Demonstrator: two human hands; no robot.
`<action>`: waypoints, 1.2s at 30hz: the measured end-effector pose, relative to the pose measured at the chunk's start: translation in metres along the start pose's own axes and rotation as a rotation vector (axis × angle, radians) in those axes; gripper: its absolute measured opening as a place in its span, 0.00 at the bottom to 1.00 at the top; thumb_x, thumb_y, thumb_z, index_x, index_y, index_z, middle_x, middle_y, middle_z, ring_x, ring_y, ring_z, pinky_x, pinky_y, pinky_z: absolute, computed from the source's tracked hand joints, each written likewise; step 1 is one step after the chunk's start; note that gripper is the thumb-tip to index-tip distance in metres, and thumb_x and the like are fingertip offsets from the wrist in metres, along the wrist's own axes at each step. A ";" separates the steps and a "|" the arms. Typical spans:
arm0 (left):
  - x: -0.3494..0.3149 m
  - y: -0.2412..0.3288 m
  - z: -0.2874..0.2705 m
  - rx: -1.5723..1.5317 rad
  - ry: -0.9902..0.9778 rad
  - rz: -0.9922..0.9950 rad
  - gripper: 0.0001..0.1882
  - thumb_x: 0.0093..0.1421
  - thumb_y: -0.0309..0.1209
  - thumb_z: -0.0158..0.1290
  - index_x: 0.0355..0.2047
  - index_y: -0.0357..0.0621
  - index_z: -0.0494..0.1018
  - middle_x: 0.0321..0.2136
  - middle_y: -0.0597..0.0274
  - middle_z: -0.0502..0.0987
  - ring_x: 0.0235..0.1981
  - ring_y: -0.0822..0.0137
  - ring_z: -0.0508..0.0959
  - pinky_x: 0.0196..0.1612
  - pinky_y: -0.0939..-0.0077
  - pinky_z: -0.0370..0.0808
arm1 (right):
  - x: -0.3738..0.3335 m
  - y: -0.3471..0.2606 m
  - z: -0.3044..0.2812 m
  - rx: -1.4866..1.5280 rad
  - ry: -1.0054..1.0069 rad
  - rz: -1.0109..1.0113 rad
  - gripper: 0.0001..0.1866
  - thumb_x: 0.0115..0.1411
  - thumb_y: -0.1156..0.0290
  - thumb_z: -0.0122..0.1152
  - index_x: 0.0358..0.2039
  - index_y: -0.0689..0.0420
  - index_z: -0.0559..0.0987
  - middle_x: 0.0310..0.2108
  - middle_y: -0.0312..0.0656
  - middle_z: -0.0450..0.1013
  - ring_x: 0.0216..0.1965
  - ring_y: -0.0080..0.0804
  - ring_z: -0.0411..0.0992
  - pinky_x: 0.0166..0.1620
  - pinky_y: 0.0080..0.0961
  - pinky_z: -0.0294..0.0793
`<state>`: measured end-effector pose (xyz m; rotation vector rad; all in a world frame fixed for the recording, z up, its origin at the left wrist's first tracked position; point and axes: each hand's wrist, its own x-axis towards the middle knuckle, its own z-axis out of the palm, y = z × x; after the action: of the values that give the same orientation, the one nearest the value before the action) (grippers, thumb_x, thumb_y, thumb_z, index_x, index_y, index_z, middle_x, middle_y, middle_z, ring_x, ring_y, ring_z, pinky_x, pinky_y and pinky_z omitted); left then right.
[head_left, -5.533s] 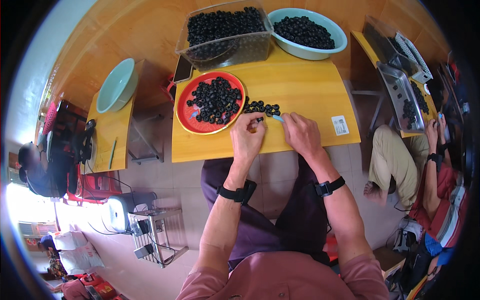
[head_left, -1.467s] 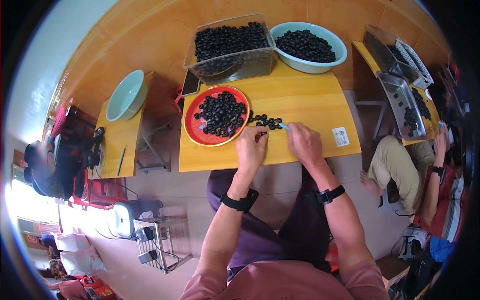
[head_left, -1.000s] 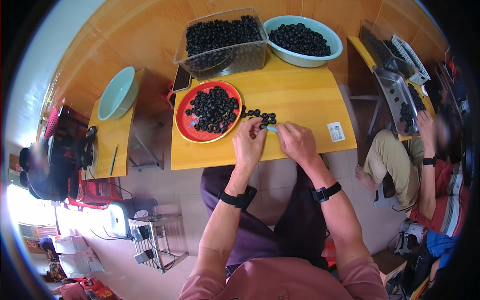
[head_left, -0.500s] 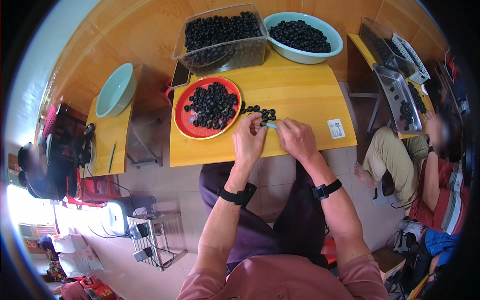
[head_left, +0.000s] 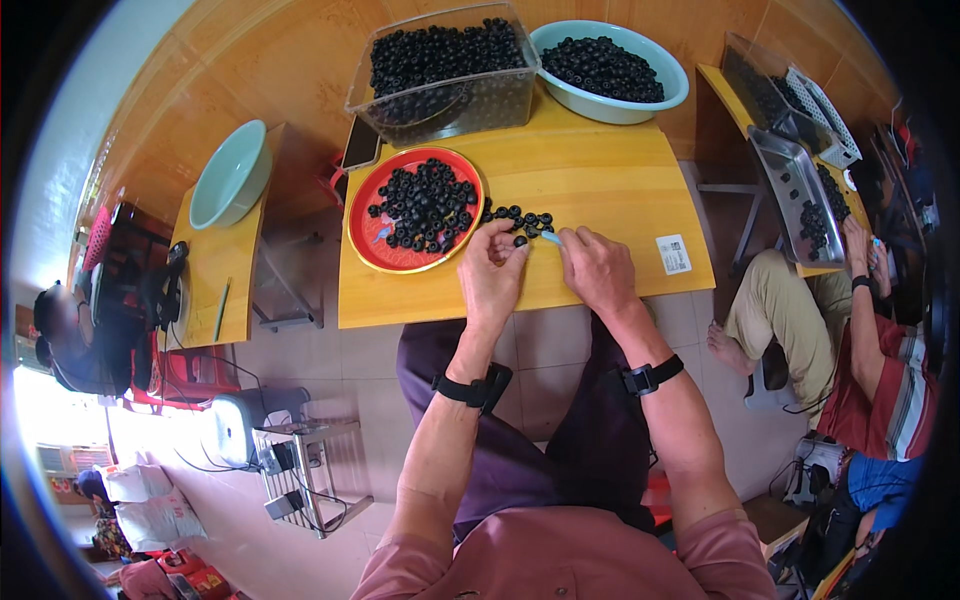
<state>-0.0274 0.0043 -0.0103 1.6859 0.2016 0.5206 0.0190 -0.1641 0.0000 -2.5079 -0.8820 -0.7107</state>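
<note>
Over the front of the yellow table [head_left: 600,180], my left hand [head_left: 492,272] pinches a small black ring-shaped part [head_left: 520,241] between thumb and fingers. My right hand [head_left: 599,270] is closed on a slim light-blue tool [head_left: 550,237], whose tip points left toward the part, slightly apart from it. Just beyond my fingers lies a short row of loose black ring parts [head_left: 530,219]. To the left of my left hand, a round red tray [head_left: 385,255] with a gold rim carries a heap of the same parts [head_left: 430,205].
At the table's back stand a clear plastic bin [head_left: 480,115] and a pale-green basin [head_left: 600,108], both full of black parts. A printed white label [head_left: 673,254] is on the right. Another person's hand [head_left: 856,245] works beside a metal tray [head_left: 785,170]. An empty basin [head_left: 232,180] stands left.
My hands have drawn slightly apart; the tool's tip has backed away from the black part, which now shows in my left fingers. The neighbour's hands have shifted.
</note>
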 end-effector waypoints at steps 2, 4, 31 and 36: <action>0.000 0.003 0.001 0.004 0.003 -0.013 0.17 0.58 0.19 0.65 0.49 0.36 0.78 0.33 0.62 0.80 0.32 0.74 0.80 0.40 0.79 0.79 | -0.001 0.001 0.000 -0.002 -0.008 0.000 0.03 0.61 0.74 0.60 0.34 0.58 0.80 0.26 0.43 0.76 0.29 0.40 0.81 0.30 0.37 0.81; -0.001 0.003 0.000 0.009 0.009 -0.025 0.16 0.58 0.19 0.65 0.47 0.36 0.79 0.33 0.62 0.80 0.32 0.73 0.80 0.40 0.79 0.79 | 0.000 0.001 0.000 0.003 0.001 0.005 0.03 0.61 0.74 0.60 0.34 0.58 0.79 0.26 0.42 0.76 0.29 0.40 0.81 0.30 0.37 0.81; 0.023 0.017 -0.031 0.780 -0.190 0.578 0.17 0.61 0.19 0.55 0.52 0.38 0.76 0.48 0.49 0.79 0.50 0.49 0.79 0.52 0.60 0.79 | 0.002 -0.001 0.003 0.028 0.041 0.079 0.05 0.63 0.71 0.60 0.30 0.56 0.76 0.25 0.43 0.75 0.28 0.44 0.80 0.29 0.42 0.79; 0.014 0.012 -0.024 0.871 -0.243 0.450 0.16 0.62 0.22 0.56 0.50 0.37 0.76 0.46 0.48 0.78 0.47 0.49 0.79 0.49 0.60 0.79 | -0.001 0.002 0.003 0.070 0.046 0.115 0.04 0.63 0.72 0.61 0.31 0.56 0.76 0.25 0.44 0.74 0.29 0.47 0.78 0.30 0.44 0.77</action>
<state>-0.0278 0.0289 0.0067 2.6554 -0.1678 0.5926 0.0206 -0.1640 -0.0029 -2.4477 -0.7273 -0.6857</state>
